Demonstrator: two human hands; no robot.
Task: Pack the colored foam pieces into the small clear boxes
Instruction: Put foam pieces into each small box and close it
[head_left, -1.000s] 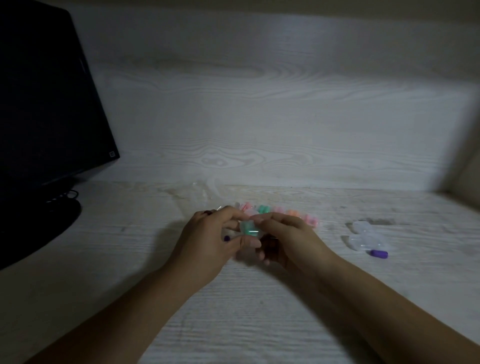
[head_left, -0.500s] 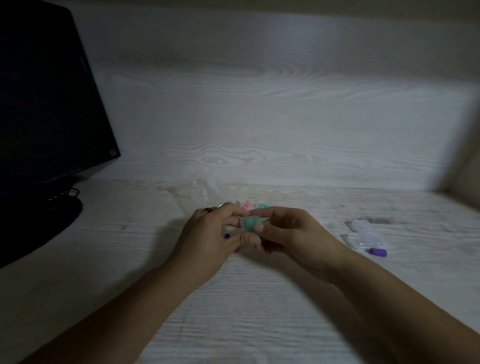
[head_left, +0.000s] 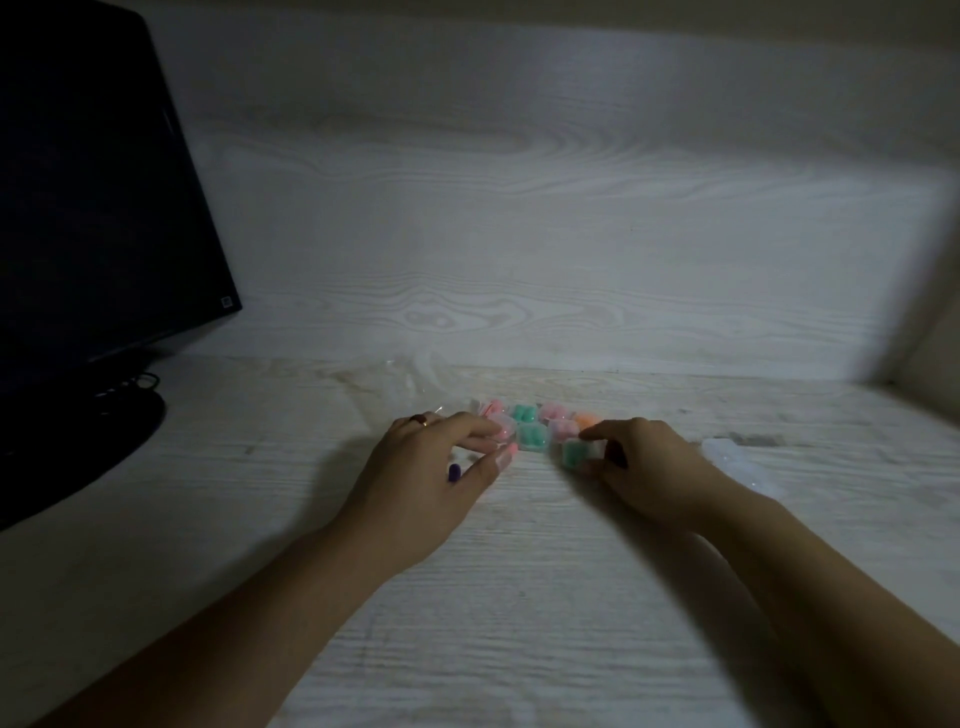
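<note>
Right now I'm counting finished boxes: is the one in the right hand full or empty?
Full: green foam shows through the clear box that the right hand grips.

Hands parted: right hand (head_left: 636, 457) carried small clear box of green foam (head_left: 577, 453) down beside filled-box row (head_left: 540, 422); left hand (head_left: 441, 462) released.
</note>
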